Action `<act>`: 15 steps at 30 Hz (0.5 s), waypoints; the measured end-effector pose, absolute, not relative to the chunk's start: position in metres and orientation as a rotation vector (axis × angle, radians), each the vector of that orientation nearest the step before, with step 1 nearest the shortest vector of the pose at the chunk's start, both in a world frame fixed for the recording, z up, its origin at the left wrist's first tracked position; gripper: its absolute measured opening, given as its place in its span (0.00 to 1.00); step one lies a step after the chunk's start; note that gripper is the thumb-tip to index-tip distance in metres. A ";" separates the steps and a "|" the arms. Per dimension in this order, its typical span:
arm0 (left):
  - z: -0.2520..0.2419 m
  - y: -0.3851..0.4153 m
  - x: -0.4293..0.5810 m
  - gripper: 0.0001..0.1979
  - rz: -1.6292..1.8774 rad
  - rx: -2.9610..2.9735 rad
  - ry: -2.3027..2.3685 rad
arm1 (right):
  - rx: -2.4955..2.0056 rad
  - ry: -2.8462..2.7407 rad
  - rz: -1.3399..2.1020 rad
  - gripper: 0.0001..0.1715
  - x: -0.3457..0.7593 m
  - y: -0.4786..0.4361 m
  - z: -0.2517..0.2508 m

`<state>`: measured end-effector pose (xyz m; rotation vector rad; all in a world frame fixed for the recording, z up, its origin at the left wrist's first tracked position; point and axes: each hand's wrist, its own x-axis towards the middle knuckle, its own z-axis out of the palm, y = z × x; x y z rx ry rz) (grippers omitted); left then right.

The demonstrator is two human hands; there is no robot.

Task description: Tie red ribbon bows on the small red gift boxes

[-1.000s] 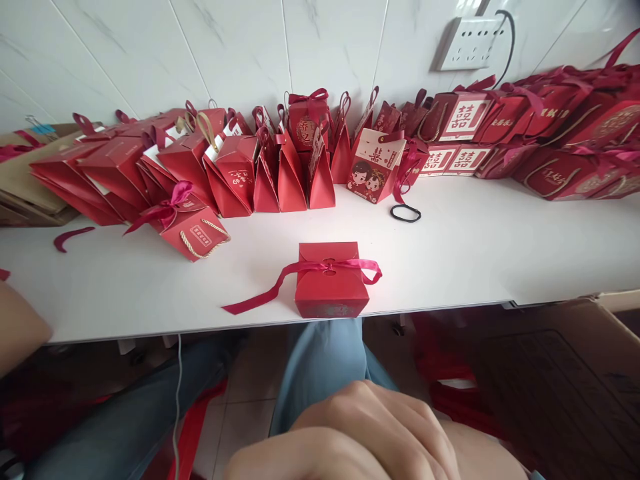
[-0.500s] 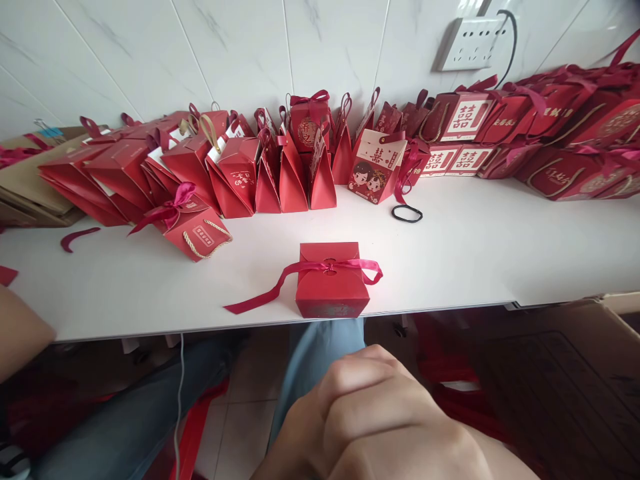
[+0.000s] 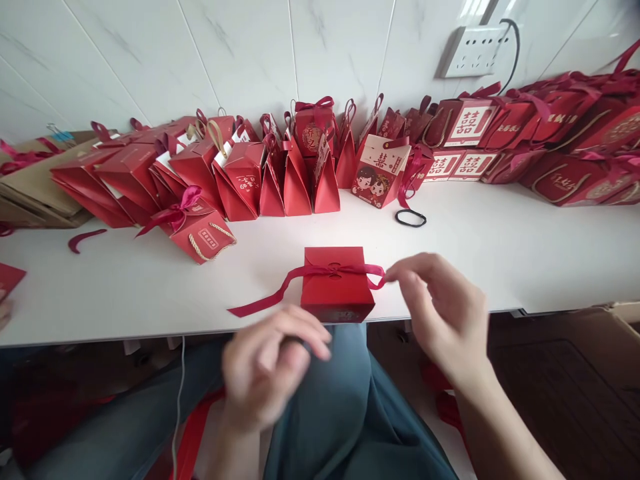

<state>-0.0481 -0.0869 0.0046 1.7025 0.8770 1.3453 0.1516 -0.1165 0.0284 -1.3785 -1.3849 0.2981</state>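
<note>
White table (image 3: 480, 247) under marbled tiles (image 3: 340, 53), with red gift boxes (image 3: 297, 187) standing along the back.
On my feed, the ribbon-tied box (image 3: 337, 295) sits at the front edge; the left hand (image 3: 257, 390) hangs before it, thumb and fingers apart. I can't tell whether the right hand (image 3: 450, 317) pinches the ribbon loop (image 3: 375, 269).

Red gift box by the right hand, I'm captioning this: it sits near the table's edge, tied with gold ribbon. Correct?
Not gold: the head view shows magenta ribbon tying the red gift box by the right hand; the rest stands.
</note>
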 end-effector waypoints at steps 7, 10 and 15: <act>-0.004 -0.035 -0.043 0.16 1.045 1.661 1.332 | -1.710 -1.353 0.875 0.27 0.178 -0.089 0.003; -0.009 -0.033 -0.039 0.19 0.942 1.580 1.238 | -1.605 -1.332 1.030 0.29 0.175 -0.089 0.001; -0.016 -0.034 -0.038 0.18 0.994 1.385 1.082 | -1.303 -1.183 1.195 0.24 0.176 -0.089 -0.003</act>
